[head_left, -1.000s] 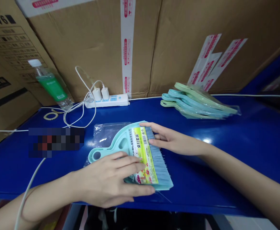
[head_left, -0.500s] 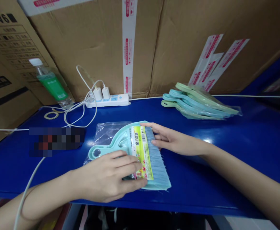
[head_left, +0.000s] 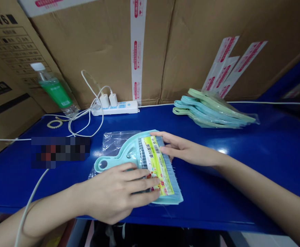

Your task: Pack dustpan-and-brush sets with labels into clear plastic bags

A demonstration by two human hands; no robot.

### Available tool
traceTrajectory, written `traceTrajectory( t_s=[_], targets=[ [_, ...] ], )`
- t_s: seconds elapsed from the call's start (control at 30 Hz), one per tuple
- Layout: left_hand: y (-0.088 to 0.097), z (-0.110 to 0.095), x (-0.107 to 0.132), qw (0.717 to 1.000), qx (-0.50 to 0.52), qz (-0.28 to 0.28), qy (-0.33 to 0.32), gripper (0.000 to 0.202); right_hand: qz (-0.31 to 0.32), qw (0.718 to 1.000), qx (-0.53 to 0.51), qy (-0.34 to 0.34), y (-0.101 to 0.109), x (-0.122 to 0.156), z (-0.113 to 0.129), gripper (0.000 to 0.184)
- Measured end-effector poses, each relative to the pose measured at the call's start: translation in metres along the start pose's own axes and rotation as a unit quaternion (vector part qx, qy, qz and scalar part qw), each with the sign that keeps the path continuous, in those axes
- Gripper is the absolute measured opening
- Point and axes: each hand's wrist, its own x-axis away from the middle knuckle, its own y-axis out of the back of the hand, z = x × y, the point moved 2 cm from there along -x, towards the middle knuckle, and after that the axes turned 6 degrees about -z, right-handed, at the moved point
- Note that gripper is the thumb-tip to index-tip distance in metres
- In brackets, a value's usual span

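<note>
A light blue dustpan (head_left: 124, 147) lies on the table with its handle to the left. A hand brush with blue-grey bristles (head_left: 176, 181) sits in it. Around the brush is a yellow-green paper label (head_left: 158, 164), lying at a slant over the bristles. My left hand (head_left: 121, 192) rests over the near side, its outstretched fingers lying on the label and covering the brush's handle. My right hand (head_left: 178, 147) grips the far right edge, index finger along the rim, thumb at the label's edge. Its other fingers are partly hidden.
Clear plastic wrapping (head_left: 114, 140) lies behind the dustpan. Several bagged green and blue dustpans (head_left: 211, 109) are stacked at back right. A power strip (head_left: 124, 108) with white cables, a bottle (head_left: 57, 92) and a blurred-out item (head_left: 62, 152) are at left. Cardboard (head_left: 100, 51) stands behind.
The label has shifted right across the bristles and turned to a steeper slant. My left fingers have moved slightly right with it. The dustpan stays in place.
</note>
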Motion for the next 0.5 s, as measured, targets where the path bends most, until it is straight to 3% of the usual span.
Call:
traceTrajectory(
  t_s=[0.17, 0.33, 0.5],
  targets=[
    [0.0007, -0.0002, -0.0004, 0.999, -0.023, -0.032, 0.030, 0.033, 0.024, 0.999, -0.027, 0.034, 0.0002, -0.0003, -0.0022, 0.060],
    [-0.0005, -0.0001, 0.0002, 0.999, -0.010, -0.028, 0.038, 0.033, -0.002, 1.000, -0.001, 0.001, 0.0001, -0.0001, -0.0012, 0.052],
    [-0.0034, 0.0012, 0.0018, 0.999, -0.012, -0.013, 0.031, 0.035, 0.012, 0.999, -0.024, 0.017, -0.0008, -0.0008, -0.0033, 0.061]
  ],
)
